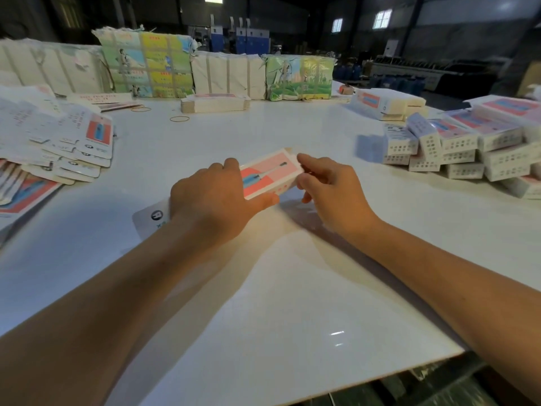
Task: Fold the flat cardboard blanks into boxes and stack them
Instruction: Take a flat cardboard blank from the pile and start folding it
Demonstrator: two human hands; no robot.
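Your left hand (215, 197) grips the half-formed box (268, 174) from its near end, thumb along the lower edge, while your right hand (328, 186) pinches the far-end flap with curled fingers. Press unevenly and the panel may crease or spring flat on the table (292, 288). Blanks (73, 148) lie left, the finished stack (468, 145) right.

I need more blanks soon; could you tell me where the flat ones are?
The flat blanks lie fanned out at the table's left edge, left of the left hand.
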